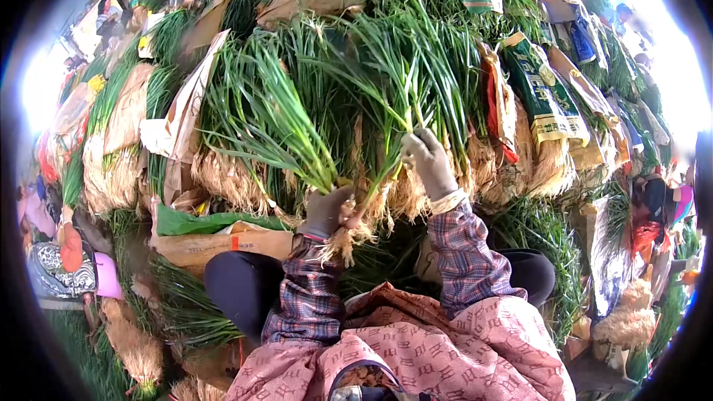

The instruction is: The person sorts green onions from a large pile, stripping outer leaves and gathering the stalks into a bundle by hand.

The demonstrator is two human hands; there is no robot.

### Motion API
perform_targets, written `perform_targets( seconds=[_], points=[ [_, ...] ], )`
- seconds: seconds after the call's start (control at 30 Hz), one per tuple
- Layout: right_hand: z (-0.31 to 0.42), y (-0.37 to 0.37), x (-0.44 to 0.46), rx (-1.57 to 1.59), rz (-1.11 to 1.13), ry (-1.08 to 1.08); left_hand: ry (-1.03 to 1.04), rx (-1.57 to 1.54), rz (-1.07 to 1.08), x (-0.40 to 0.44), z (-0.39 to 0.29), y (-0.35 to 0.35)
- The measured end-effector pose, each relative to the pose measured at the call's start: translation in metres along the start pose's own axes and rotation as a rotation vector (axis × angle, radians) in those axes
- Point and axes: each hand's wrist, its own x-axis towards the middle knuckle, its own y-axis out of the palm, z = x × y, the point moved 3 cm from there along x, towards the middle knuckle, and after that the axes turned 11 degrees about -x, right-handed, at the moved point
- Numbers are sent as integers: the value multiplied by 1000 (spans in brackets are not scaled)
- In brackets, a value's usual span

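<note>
Caution: stem breakage
Left hand grips a bunch of greens; right hand pinches stems; tugging tangled roots could snap them.

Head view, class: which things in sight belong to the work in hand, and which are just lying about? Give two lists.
Work in hand:
- left hand, gripping a leafy bunch
- right hand, pinching green stalks
- piled rooted bundles, probably

Apparently just lying about:
- dark green printed sack
- brown packaging by the left knee

Left hand curled; right hand higher
</note>
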Motion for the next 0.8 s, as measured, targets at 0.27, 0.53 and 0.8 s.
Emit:
perform_targets(
  seconds=[0.27, 0.53, 0.8],
  points=[
    [19, 47, -38, -778, -19, -576, 164, 133, 142, 3, 43, -1],
    [39, 60, 11, -1191, 230, 16, -191, -65, -24, -7, 26, 12],
    [7, 55, 35, -997, 240, 64, 35, 155, -9, -4, 30, 11]
  ],
)
